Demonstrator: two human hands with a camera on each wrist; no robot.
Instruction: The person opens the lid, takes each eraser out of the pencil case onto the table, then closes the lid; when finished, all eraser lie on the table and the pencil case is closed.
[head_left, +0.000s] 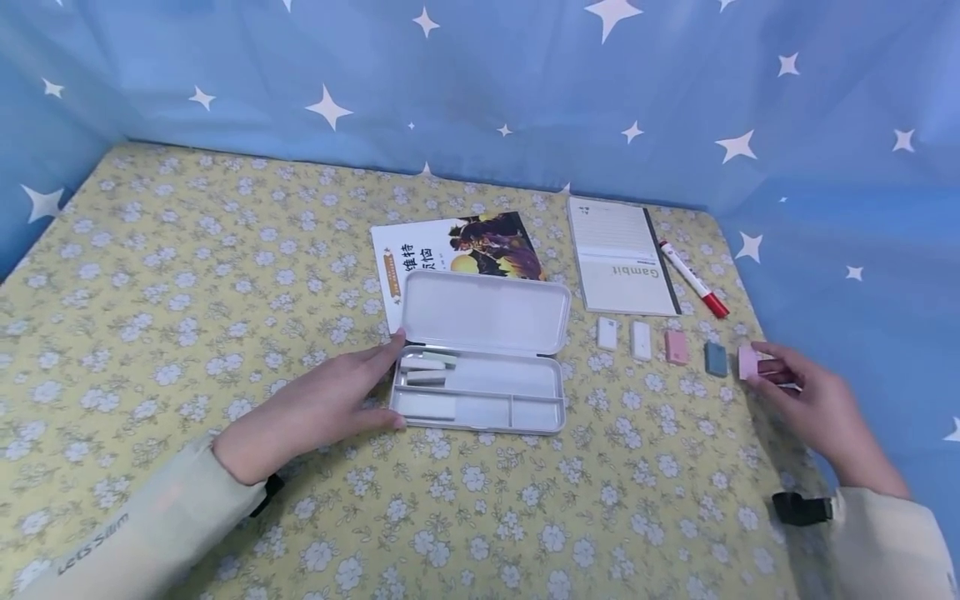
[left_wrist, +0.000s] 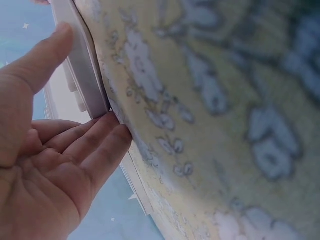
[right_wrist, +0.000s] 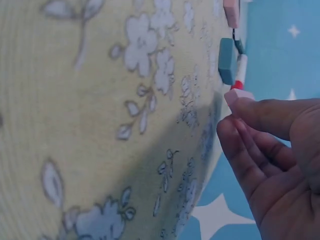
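the right hand point(head_left: 813, 398) pinches the pink eraser point(head_left: 747, 363) just right of the teal eraser point(head_left: 716, 359), well to the right of the open pencil case point(head_left: 506, 369), whose long axis runs sideways and whose left end the wide-spread left hand point(head_left: 330, 396) grips.

- Head view: soft, even light; faint shadow beside the right hand point(head_left: 825, 408).
- Left wrist: near floral tablecloth point(left_wrist: 210, 140) blurred, upper right corner dim.
- Right wrist: broad soft-edged shadow.
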